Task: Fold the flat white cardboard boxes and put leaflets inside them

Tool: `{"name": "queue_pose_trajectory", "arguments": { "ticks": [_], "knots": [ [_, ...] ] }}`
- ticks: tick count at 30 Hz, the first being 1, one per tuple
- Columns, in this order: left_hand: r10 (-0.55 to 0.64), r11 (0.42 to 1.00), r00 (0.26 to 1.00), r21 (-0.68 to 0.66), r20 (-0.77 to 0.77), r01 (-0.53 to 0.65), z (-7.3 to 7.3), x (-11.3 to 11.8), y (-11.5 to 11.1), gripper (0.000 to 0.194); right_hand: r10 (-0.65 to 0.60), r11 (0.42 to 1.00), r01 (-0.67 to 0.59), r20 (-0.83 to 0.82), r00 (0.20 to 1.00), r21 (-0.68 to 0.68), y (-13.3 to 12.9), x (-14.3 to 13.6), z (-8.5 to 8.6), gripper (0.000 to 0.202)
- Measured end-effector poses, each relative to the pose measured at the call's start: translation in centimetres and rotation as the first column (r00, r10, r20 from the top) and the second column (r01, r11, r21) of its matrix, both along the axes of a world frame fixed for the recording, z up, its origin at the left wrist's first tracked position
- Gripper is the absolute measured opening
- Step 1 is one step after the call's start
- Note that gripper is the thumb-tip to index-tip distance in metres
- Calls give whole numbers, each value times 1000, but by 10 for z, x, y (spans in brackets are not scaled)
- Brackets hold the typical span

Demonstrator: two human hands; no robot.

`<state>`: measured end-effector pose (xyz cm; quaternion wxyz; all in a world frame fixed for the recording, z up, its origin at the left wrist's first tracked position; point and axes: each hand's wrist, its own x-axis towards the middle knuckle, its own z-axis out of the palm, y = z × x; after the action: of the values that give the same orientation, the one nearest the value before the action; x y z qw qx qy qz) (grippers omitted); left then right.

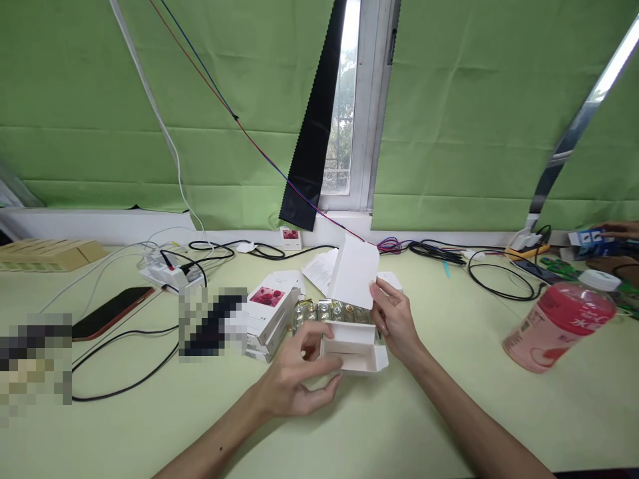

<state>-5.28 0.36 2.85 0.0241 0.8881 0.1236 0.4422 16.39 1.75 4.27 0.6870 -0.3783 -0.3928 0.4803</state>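
My left hand (299,372) grips the left end of a small white cardboard box (352,359), whose open side faces me and shows a bare inside. Between the thumb and fingers of my right hand (394,316) is a white sheet of paper (354,269), held up above the box. Behind the box stand several small glass bottles (337,311) in a row, partly hidden by the box and the sheet. Left of them lies a stack of white boxes (269,313) with a red flower picture on top. More printed paper (319,271) lies behind the bottles.
A pink drink bottle (559,322) stands at the right. A phone (112,313), a power strip (167,273) and loose cables (429,251) spread over the table (449,412). Yellow blocks (52,255) sit far left. Another person's hand (622,230) shows at the far right.
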Motion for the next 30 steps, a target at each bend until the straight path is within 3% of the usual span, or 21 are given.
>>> {"name": "queue_pose_trajectory", "arguments": {
  "ticks": [3, 6, 16, 20, 24, 30],
  "knots": [
    [52, 972, 997, 232, -61, -36, 0, -2, -2, 26, -5, 1000, 5, -3, 1000, -1, 1, 0, -1, 62],
    [79, 935, 994, 350, -75, -48, 1, -2, -4, 28, -5, 1000, 5, -5, 1000, 2, 1, 0, -2, 61],
    [56, 955, 998, 292, -30, -45, -5, -1, -1, 31, -3, 1000, 3, 1, 1000, 9, 1, 0, -2, 51],
    [66, 975, 996, 208, 53, -75, -5, 0, 1, 34, -2, 1000, 2, -1, 1000, 22, 0, 0, 0, 46],
    [128, 992, 984, -8, 123, -128, -1, 2, 2, 35, -15, 1000, 15, -2, 1000, 22, -1, 0, 1, 47],
    [150, 952, 978, -289, 145, -103, -3, 2, 6, 21, -27, 999, 28, -30, 999, 39, 0, 0, 0, 50]
  ]
}}
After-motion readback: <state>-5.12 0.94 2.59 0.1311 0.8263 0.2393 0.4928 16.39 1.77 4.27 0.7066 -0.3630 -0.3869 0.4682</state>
